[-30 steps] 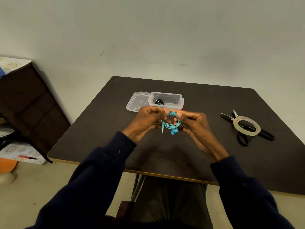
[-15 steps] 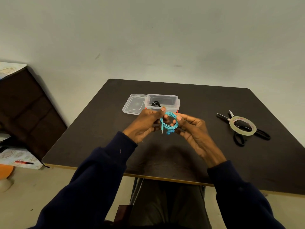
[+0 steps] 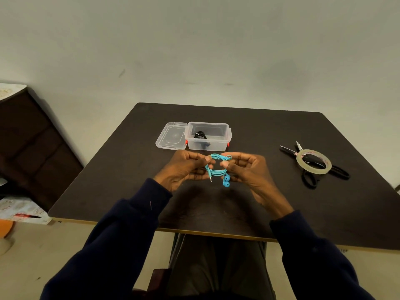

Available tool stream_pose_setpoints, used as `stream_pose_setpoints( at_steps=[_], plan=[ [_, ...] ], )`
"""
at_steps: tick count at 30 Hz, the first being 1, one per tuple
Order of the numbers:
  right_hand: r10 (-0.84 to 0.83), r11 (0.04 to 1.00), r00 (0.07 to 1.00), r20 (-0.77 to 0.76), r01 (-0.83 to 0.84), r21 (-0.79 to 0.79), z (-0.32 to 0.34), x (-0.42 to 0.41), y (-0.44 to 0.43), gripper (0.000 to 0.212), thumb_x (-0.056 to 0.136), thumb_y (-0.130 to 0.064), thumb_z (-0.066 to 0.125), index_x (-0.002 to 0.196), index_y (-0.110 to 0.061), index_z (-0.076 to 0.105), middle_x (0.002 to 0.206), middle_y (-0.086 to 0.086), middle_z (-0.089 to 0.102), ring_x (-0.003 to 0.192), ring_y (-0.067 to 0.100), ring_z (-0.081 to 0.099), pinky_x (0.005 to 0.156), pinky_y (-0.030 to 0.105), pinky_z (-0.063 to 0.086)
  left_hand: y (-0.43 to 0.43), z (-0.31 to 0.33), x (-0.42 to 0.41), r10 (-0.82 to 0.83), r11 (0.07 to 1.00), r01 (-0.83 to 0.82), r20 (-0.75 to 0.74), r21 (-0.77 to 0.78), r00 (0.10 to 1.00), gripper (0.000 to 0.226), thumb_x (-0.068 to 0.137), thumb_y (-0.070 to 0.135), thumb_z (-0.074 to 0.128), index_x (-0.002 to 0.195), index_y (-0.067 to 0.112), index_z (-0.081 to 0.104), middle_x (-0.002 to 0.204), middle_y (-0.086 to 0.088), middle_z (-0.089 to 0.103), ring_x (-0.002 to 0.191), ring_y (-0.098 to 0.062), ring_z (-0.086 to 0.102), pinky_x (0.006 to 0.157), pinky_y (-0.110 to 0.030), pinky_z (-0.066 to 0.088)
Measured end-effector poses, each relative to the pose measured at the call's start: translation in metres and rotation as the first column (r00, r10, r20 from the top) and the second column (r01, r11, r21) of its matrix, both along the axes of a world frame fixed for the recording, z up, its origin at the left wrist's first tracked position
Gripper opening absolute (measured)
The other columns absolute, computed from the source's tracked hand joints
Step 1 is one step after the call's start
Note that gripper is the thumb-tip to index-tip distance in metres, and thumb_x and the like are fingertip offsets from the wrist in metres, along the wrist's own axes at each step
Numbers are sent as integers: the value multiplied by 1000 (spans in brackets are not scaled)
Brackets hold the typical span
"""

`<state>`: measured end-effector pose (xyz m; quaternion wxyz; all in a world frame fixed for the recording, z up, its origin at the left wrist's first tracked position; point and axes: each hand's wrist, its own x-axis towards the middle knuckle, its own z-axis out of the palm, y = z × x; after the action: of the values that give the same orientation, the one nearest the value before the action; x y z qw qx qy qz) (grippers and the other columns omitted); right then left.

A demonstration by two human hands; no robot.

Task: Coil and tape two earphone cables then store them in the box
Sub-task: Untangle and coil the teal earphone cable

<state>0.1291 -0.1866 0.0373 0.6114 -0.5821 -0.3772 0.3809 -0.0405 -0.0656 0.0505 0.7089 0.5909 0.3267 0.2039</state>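
You pinch the coil (image 3: 217, 172) in both grips — left hand (image 3: 181, 169), right hand (image 3: 249, 172) — near the box (image 3: 216, 144), likely so loops can't spring apart.

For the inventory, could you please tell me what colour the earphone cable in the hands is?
The earphone cable is turquoise, seen best in the head view.

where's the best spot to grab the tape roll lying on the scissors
Pinch the ring wall of the tape roll from above, thumb in the hole, fingers outside: it lies flat on the scissors with its open centre facing up. The right hand is nearer, but it holds the teal earphones.
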Motion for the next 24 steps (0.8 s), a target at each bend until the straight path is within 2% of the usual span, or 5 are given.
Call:
stream_pose_setpoints(
  at_steps=[5,9,15,19,24],
  plan=[
    [-17,995,984,175,35,-97,-5,7,0,27,84,-12,79,111,-10,74,91,6,79,85,20,77,69,29,62,-7,-8,5,74,993,-65,-87,102,993,8,90,6,70,96,1,73,87,-13,77,72,-19,76,65,-28,63],
    [15,978,958,286,45,-203,-15,10,4,21,85,-12,79,105,-13,74,89,3,78,84,17,76,70,26,62,-11,-25,14,101,974,-48,-234,221,967,12,88,10,73,97,3,74,93,-13,76,76,-18,76,65,-25,62],
    [-8,953,849,529,167,-254,-28,14,14,17,85,-16,79,101,-16,76,88,-4,75,71,5,69,63,14,54,-5,-35,21,197,895,1,-397,447,896,10,85,19,78,92,12,77,82,-3,75,65,-9,69,61,-20,57],
    [-43,956,850,524,188,-225,-34,15,15,14,85,-18,79,99,-18,77,86,-7,74,74,3,68,65,13,52,-5,-40,18,262,862,-56,-348,503,900,10,84,25,81,85,17,76,71,0,75,63,-12,70,63,-27,61],
    [-163,957,862,480,256,-135,-38,25,1,16,87,-17,77,103,-17,77,87,-4,76,76,8,72,71,20,58,-5,-52,5,315,879,-188,-238,438,919,15,89,27,73,85,13,76,76,-6,76,63,-15,69,64,-27,56]
  ],
)
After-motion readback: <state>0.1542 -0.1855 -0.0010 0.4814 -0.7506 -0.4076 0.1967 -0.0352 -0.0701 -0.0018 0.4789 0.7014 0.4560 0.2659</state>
